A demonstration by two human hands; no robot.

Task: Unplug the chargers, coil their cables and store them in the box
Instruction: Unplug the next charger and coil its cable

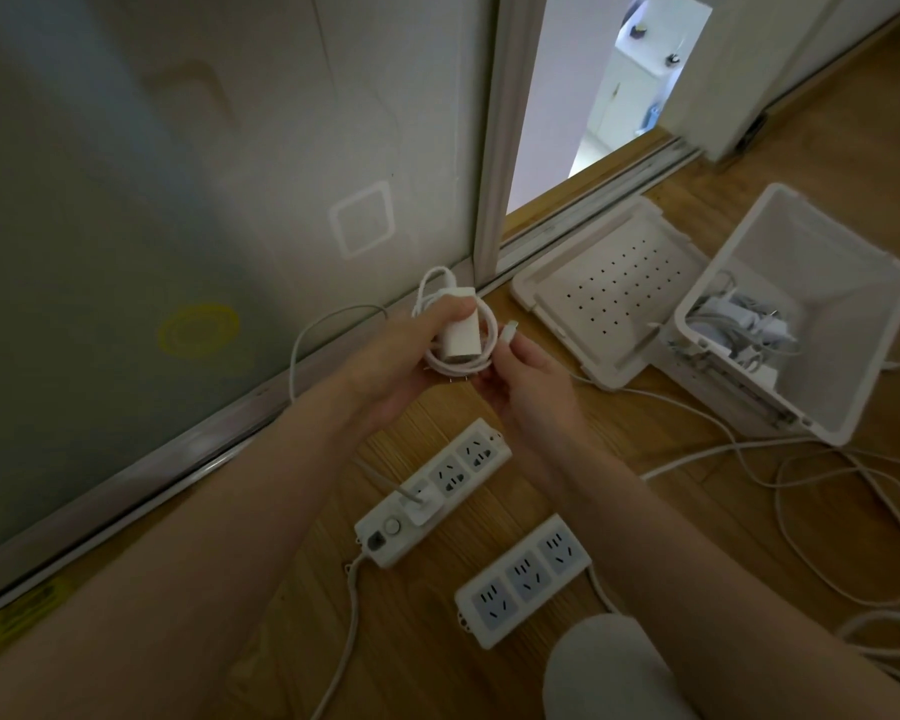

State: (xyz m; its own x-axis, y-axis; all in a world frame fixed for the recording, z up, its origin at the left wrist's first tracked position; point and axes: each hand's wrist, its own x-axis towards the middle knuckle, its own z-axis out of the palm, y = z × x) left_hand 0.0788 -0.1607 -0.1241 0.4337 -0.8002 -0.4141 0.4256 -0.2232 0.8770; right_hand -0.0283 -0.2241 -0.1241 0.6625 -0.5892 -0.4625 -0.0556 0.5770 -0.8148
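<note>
My left hand (pixel 401 356) grips a white charger (pixel 461 330) with its white cable (pixel 432 288) looped around it, held above the wooden floor near the wall. My right hand (pixel 526 376) pinches the cable's free end, the connector (pixel 510 332), beside the coil. The white storage box (pixel 853 324) stands open at the right with several chargers and cables (pixel 739 319) inside. Its perforated lid (pixel 609 288) lies flat next to it. Another white charger (pixel 424 504) sits plugged into the nearer-to-wall power strip (pixel 432 491).
A second power strip (pixel 523 579) with nothing plugged in lies by my knee (pixel 604 667). Loose white cables (pixel 811 491) snake over the floor at the right. A sliding glass door and its track run along the left; an open doorway is behind.
</note>
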